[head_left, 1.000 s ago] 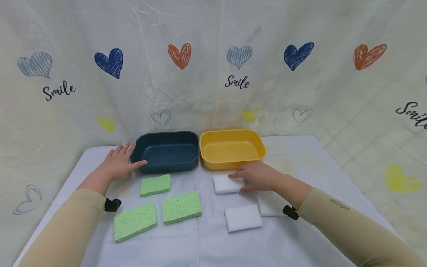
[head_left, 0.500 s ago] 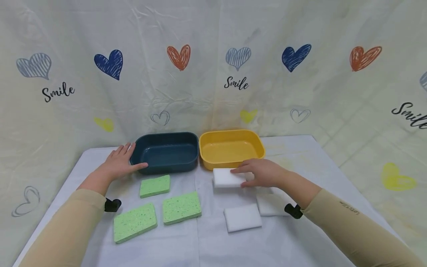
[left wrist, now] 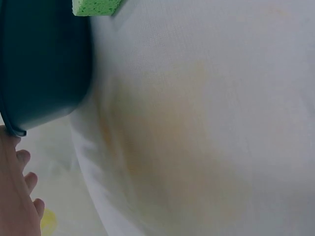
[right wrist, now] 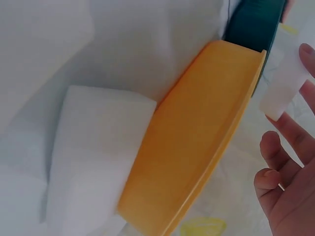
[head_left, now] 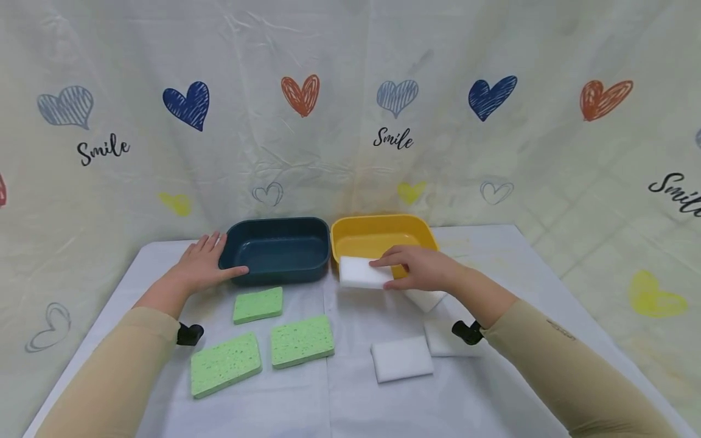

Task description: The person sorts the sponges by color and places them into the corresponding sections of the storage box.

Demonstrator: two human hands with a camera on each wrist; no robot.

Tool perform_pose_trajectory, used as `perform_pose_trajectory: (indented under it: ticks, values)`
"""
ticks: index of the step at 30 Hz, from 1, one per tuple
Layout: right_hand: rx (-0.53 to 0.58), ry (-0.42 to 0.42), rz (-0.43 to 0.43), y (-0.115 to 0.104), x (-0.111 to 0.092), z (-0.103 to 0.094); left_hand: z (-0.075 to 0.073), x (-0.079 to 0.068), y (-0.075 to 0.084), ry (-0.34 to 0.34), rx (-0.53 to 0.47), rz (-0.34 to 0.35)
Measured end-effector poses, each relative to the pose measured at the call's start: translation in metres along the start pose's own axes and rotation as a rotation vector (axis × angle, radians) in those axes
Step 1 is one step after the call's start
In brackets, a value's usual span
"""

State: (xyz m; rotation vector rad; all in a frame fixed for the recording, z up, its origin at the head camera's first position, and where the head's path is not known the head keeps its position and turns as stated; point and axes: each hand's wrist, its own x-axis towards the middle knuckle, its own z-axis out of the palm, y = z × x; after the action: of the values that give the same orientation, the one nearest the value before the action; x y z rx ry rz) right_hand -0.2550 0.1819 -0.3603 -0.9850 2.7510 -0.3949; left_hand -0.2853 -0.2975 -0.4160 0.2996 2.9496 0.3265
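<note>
My right hand (head_left: 421, 269) pinches a white sponge (head_left: 358, 272) between thumb and fingers, raised off the cloth in front of the yellow tub (head_left: 383, 228). That held sponge (right wrist: 285, 83) also shows at the right of the right wrist view. Another white sponge (right wrist: 98, 157) lies against the tub's outer wall, partly under my hand in the head view. My left hand (head_left: 199, 264) rests on the left end of the dark teal tub (head_left: 276, 274), fingers fairly straight and spread, thumb across its front rim.
Green sponges (head_left: 257, 305), several-holed and flat, lie before the teal tub. Two more white sponges (head_left: 402, 360) lie nearer the front right, one partly behind the wrist camera. Both tubs stand side by side at the back of the white-clothed table (head_left: 296, 401), before a heart-printed curtain (head_left: 339, 152).
My right hand has lifted the white sponge from the cloth and carried it up and slightly left to the yellow tub's front, uncovering another white sponge. My left hand stays on the teal tub.
</note>
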Motion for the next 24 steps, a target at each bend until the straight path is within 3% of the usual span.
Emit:
perform_pose_trajectory:
  ticks: [15,24]
  values:
    - [0.05,0.019,0.055,-0.022,0.071,-0.005,-0.004,0.004,0.006,-0.018,0.003,-0.012]
    - [0.115,-0.02,0.087,-0.052,0.12,0.002,-0.002,0.002,0.006,-0.022,-0.008,-0.016]
